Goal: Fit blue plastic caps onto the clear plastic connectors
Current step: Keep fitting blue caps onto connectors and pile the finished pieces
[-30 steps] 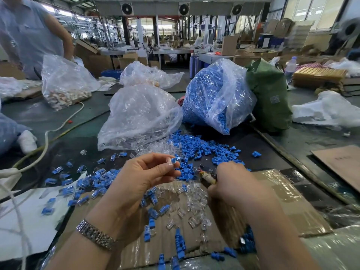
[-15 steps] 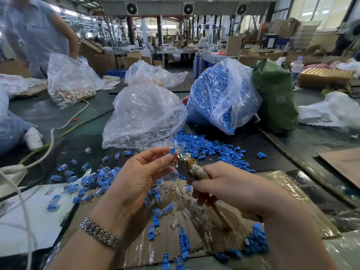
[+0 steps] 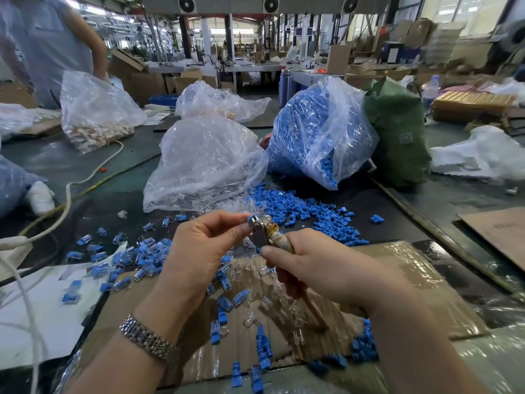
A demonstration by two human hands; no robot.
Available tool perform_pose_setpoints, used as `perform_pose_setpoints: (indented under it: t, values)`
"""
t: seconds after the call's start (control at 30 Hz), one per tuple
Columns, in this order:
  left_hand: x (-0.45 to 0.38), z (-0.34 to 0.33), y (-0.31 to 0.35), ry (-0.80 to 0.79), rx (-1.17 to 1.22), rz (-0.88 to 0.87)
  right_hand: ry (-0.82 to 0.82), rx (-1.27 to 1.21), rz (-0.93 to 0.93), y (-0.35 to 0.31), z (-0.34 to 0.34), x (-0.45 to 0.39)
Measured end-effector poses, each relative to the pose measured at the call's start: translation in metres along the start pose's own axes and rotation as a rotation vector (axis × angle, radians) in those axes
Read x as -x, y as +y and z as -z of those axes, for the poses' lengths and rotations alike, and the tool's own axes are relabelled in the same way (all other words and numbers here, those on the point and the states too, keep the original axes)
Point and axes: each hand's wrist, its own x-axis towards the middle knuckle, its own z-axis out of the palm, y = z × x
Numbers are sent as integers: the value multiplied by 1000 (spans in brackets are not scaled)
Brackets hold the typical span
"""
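From the head camera, the left hand (image 3: 204, 245) pinched a blue cap (image 3: 251, 219) between thumb and fingertips, held against the metal head of a small tool (image 3: 270, 231) — the right hand (image 3: 318, 268) gripped its handle. Below, loose blue caps (image 3: 312, 217) and clear connectors (image 3: 264, 302) lay scattered across the tabletop (image 3: 93, 172) and cardboard (image 3: 397, 268).
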Motion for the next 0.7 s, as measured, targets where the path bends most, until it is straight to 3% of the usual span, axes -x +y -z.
perform_pose_setpoints:
  t: [0.3, 0.43, 0.5, 0.6, 0.7]
  values:
    - [2, 0, 2, -3, -126, -33, -26, 1, -31, 2, 1, 0]
    - [-4, 19, 3, 66, -249, -74, 107, 8, -67, 11, 9, -2]
    - [-3, 29, 2, 148, -461, -91, 203, 118, -120, 18, 11, -5]
    - [-2, 36, 2, 353, -988, -101, 238, 314, -190, 23, 9, -9]
    - [-1, 41, 4, 369, -1354, 15, 232, 447, -272, 31, 4, -16]
